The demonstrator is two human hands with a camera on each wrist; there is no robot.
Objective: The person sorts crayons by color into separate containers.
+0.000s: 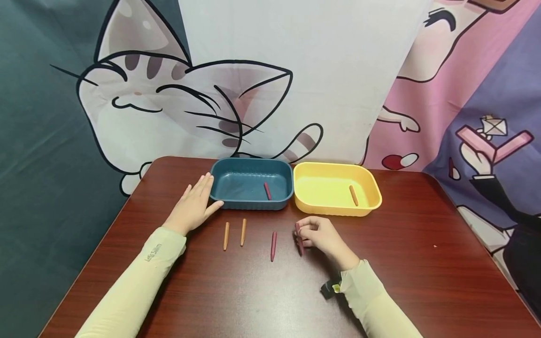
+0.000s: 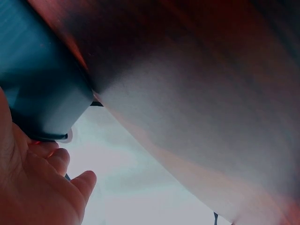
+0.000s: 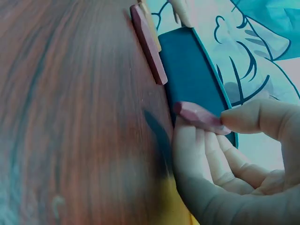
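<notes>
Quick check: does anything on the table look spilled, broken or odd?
Nothing looks spilled or broken; the blue tray and yellow tray stand upright. One small oddity: a pale speck on the right of the table, standing out against its dark surface, too small to identify.

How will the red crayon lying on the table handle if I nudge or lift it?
The red crayon is probably stiff, as it lies straight. Being slim, it is likely light. Its flat, angled sides, seen in the right wrist view, should resist rolling, though a sideways push might turn it.
</notes>
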